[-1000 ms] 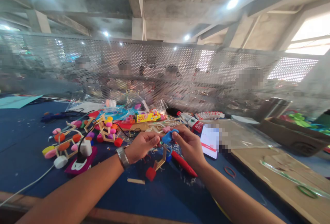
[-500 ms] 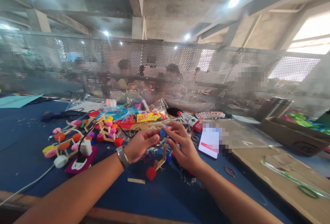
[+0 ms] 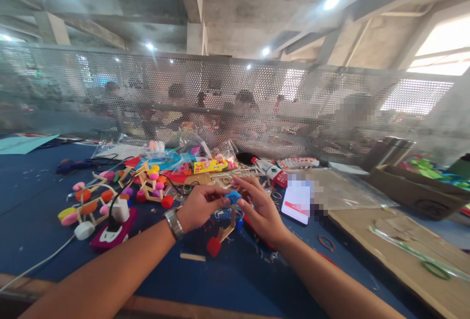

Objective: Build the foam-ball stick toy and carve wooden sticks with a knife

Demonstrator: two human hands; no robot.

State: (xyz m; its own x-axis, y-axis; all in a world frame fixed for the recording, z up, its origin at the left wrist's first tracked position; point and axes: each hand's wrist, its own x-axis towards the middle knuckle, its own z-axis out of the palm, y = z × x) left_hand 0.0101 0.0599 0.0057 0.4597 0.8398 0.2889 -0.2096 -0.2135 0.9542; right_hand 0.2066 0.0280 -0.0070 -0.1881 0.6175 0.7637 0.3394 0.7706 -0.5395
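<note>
My left hand [image 3: 200, 206] and my right hand [image 3: 257, 209] meet over the blue table [image 3: 44, 221]. Between their fingertips sits a small blue piece [image 3: 232, 195], pinched from both sides. It tops a wooden stick frame [image 3: 228, 226] that slants down to a red cap [image 3: 213, 246] resting on the table. A watch is on my left wrist. Under my right hand lies a red-handled tool [image 3: 257, 233], mostly hidden.
Finished stick-and-cap toys [image 3: 99, 201] lie at the left beside a white plug on a purple power strip [image 3: 110, 233]. Packets and a glue bottle [image 3: 270, 170] lie behind, a phone [image 3: 297, 204] and cardboard [image 3: 404, 245] to the right. Other people sit beyond the mesh screen [image 3: 235, 103].
My right hand shifted its grip on the blue piece, opening over it and then closing its fingertips on it again. The left hand has stayed nearly still.
</note>
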